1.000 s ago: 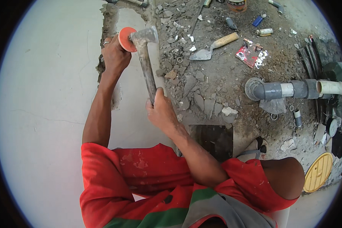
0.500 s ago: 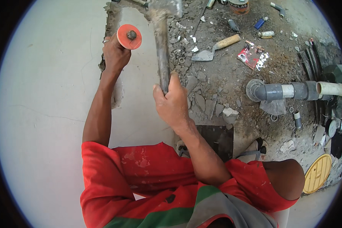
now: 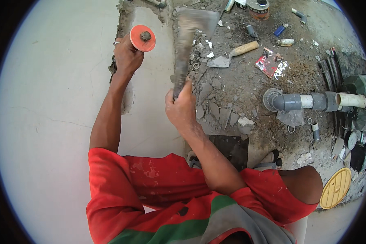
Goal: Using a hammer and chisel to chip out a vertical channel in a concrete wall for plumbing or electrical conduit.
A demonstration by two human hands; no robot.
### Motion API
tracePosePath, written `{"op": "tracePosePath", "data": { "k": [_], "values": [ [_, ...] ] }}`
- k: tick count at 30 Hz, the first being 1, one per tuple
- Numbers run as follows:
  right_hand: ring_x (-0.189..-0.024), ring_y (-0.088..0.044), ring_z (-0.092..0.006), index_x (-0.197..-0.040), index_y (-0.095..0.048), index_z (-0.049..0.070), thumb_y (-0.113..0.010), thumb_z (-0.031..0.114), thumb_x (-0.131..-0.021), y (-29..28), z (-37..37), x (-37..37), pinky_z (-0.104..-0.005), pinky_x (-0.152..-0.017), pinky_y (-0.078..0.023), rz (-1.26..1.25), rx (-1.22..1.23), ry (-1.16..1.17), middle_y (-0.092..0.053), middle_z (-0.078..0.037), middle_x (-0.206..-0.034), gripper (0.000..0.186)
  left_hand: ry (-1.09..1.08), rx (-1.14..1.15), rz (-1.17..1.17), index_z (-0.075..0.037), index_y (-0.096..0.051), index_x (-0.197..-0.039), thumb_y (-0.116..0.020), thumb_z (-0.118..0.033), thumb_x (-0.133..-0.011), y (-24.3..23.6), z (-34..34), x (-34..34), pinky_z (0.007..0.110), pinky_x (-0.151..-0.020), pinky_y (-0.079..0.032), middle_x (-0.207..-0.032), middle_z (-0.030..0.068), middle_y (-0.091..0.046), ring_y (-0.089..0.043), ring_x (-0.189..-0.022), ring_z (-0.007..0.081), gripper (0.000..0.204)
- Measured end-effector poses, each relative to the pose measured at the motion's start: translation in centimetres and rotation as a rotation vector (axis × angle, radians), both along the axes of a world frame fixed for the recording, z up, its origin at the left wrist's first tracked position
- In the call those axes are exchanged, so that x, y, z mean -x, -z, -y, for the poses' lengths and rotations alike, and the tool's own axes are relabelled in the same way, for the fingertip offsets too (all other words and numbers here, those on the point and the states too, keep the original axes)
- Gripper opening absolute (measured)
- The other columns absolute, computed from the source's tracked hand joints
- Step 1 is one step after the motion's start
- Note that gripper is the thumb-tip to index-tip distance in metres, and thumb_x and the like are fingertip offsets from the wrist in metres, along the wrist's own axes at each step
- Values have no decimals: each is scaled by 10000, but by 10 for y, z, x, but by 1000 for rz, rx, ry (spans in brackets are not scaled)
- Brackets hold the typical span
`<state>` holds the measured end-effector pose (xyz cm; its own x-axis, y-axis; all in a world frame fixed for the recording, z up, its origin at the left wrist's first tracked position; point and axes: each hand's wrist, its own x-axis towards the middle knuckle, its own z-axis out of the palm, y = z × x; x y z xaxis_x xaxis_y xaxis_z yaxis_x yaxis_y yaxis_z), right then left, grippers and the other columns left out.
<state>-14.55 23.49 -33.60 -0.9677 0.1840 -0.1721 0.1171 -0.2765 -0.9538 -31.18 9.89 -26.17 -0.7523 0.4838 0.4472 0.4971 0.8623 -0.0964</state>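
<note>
My left hand (image 3: 127, 59) is closed around a chisel, its round orange hand guard (image 3: 135, 34) and worn metal end (image 3: 145, 36) facing me. The chisel's shaft and tip are hidden behind the guard and hand. Next to that hand runs a rough broken groove (image 3: 117, 65) along the pale plastered wall (image 3: 61, 81). My right hand (image 3: 181, 106) grips the lower handle of a hammer (image 3: 184, 51), which is raised to the right of the chisel. Motion smears the hammer's head, and it stands apart from the chisel.
Rubble covers the ground, with a wooden-handled trowel (image 3: 235, 54) and a torn red packet (image 3: 268, 63) on it. A grey pipe elbow assembly (image 3: 293, 101) lies at the right. Beyond are a tin (image 3: 258, 10) and black tubes (image 3: 333, 73). A yellow slatted cover (image 3: 336, 188) sits lower right.
The hammer's head has swung to the right and its handle leans over more. My left hand stays on the chisel beside the groove. The whole view has shifted slightly.
</note>
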Motion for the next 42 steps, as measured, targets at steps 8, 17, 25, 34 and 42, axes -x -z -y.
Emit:
{"op": "tracePosePath", "data": {
  "k": [8, 17, 25, 34, 42],
  "values": [
    [-690, -613, -451, -960, -427, -55, -556, 67, -818, 14, -36, 3, -502, -636, -468, 135, 137, -305, -587, -258, -701, 228, 97, 88, 169, -108, -616, -840, -692, -127, -718, 55, -32, -29, 426, -580, -404, -750, 51, -574, -556, -693, 295, 145],
    [-505, -551, -160, -994, -413, -1, -504, 386, -969, -5, -48, 12, -332, -440, -451, 50, 376, -7, -530, -102, -691, 398, -471, -619, 470, -46, -518, -767, -673, -135, -783, -112, -69, -120, 257, -565, -350, -702, -21, -461, -418, -587, 104, 179],
    [-416, -503, -131, -936, -435, 9, -364, 399, -1009, -36, 81, 42, -284, -343, -422, 217, 984, -193, -519, -81, -643, 403, -476, -1026, -30, 16, -518, -841, -564, 37, -820, -131, -30, -233, 318, -643, -432, -788, 70, -532, -509, -693, 164, 55],
    [-387, -488, -150, -937, -437, -41, -332, 406, -1010, -29, 106, 50, -301, -329, -406, 1, 666, 40, -502, -78, -601, 465, -581, -679, 33, 27, -485, -670, -585, 32, -748, -107, -69, -230, 259, -530, -359, -635, 48, -478, -438, -560, 125, 126],
    [-375, -480, -164, -956, -414, -51, -359, 400, -993, -44, 53, 56, -312, -324, -410, 290, 859, -506, -506, -95, -616, 456, -730, -588, 148, 0, -491, -760, -611, -12, -765, -104, -47, -236, 265, -517, -382, -678, 58, -496, -449, -588, 128, 121]
  ]
}}
